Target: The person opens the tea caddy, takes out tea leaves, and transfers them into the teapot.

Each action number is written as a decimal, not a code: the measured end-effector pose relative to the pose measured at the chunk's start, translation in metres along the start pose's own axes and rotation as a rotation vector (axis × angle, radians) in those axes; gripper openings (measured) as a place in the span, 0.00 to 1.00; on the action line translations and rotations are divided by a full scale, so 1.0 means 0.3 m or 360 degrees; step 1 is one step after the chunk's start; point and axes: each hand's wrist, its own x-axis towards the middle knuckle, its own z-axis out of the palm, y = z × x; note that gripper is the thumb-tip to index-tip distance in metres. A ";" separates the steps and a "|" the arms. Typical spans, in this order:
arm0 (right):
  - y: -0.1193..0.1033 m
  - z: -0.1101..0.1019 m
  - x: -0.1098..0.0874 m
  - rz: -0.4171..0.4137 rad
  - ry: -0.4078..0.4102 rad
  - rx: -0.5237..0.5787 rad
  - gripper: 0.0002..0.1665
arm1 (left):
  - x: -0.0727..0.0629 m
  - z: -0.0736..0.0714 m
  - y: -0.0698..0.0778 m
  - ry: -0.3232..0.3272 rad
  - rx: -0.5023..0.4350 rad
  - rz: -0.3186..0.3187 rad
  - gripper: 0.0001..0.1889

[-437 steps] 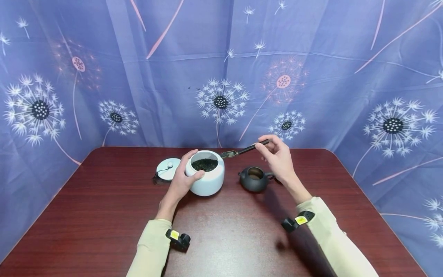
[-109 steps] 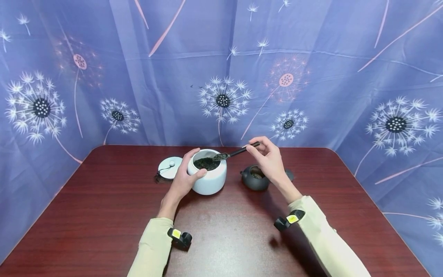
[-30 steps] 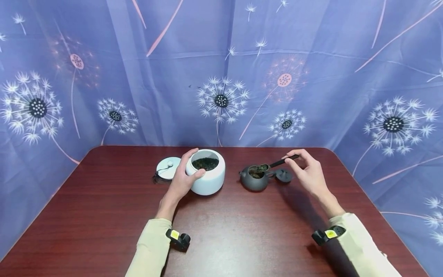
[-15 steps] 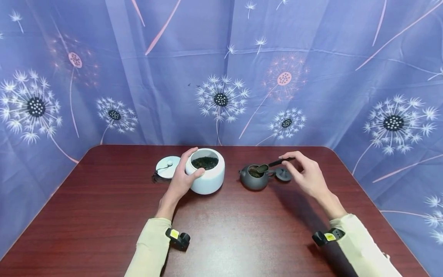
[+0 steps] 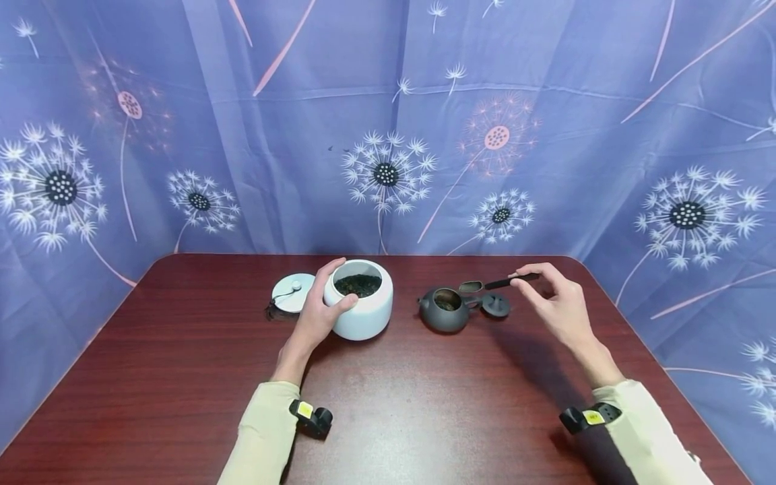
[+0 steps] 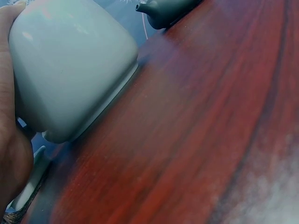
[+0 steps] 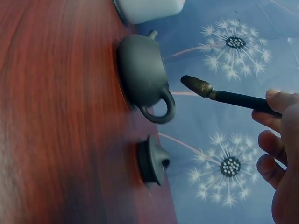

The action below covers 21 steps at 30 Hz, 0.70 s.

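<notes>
My left hand (image 5: 318, 306) grips the side of a white ceramic tea jar (image 5: 362, 322), fingers at the far side and thumb over the front of the rim. Dark loose tea leaves (image 5: 358, 285) lie inside the jar. Between thumb and fingers, my right hand (image 5: 560, 306) pinches the black handle of a tea scoop (image 7: 240, 100). The scoop's metal bowl is up off the table, just right of and above the mouth of a dark clay teapot (image 5: 444, 316), and no heap of leaves shows in it. Some leaves are visible inside the teapot.
The jar's white lid (image 5: 292, 294), with a dark tassel, lies left of the jar, partly behind my left hand. Right of the teapot's handle sits its dark lid (image 5: 496, 306). The reddish-brown table (image 5: 388, 404) ends at a blue dandelion-print curtain (image 5: 273, 168).
Several seconds ago the scoop was in the jar's leaves; then it carried leaves to the teapot and tipped there. Now it has lifted away rightward, its bowl emptied. My left hand stays on the jar.
</notes>
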 end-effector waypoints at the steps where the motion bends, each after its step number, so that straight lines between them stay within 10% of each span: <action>1: 0.021 -0.007 -0.005 0.0019 0.0005 -0.0007 0.17 | 0.000 0.000 0.000 0.0001 0.0004 0.0001 0.39; 21: 0.175 -0.168 -0.085 0.0233 0.0062 -0.0237 0.14 | 0.000 0.004 -0.004 -0.0005 -0.0027 0.0012 0.39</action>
